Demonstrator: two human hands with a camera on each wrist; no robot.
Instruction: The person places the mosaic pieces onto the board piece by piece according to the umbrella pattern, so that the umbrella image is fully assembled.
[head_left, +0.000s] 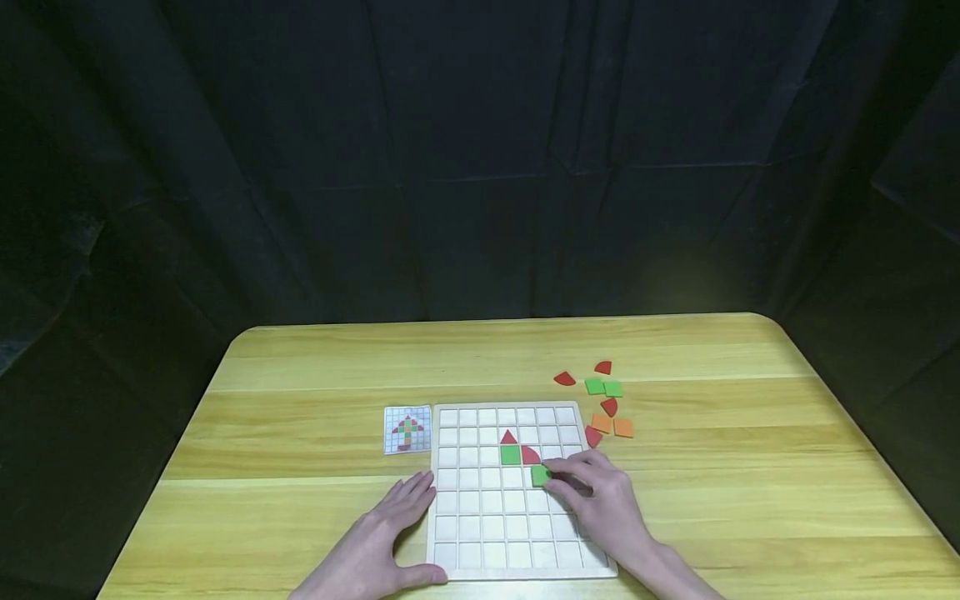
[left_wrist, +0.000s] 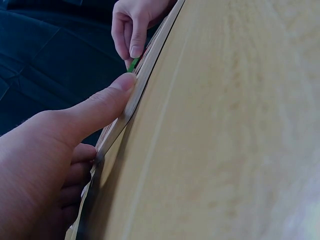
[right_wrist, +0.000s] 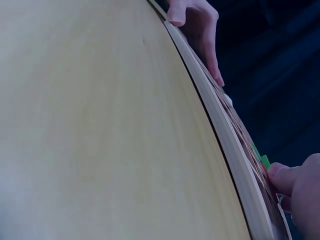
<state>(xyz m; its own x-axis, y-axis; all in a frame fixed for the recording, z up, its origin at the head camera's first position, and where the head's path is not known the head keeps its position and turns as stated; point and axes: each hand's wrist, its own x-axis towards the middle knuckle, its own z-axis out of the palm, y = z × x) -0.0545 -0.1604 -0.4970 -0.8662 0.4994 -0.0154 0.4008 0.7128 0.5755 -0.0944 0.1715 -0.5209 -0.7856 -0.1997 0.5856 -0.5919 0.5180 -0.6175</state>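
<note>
On the left, the small square card (head_left: 407,429) lies against the pale board (head_left: 480,527); a leftward shove of the board would probably push it askew. The left hand (head_left: 378,537) is spread wide, thumb apart from the fingers, along the board's left edge. If that steadying touch slackened, a press from the other side could slide the board.

Rightward, the right hand (head_left: 600,496) pinches a green square (head_left: 538,476) narrowly between thumb and fingers over the board, just below the red quarter-circle (head_left: 530,455). The square looks off the grid lines, so a release here might leave it straddling a ridge; a fingertip could also nudge the quarter-circle.

As for materials, the card is printed with a coloured grid pattern. The board has ridged, flat white cells. The red triangle (head_left: 508,437) and the pieces near it are thin, flat and matt. The loose orange squares (head_left: 623,427) lie farther right on wood-grained tabletop (head_left: 720,500).
</note>
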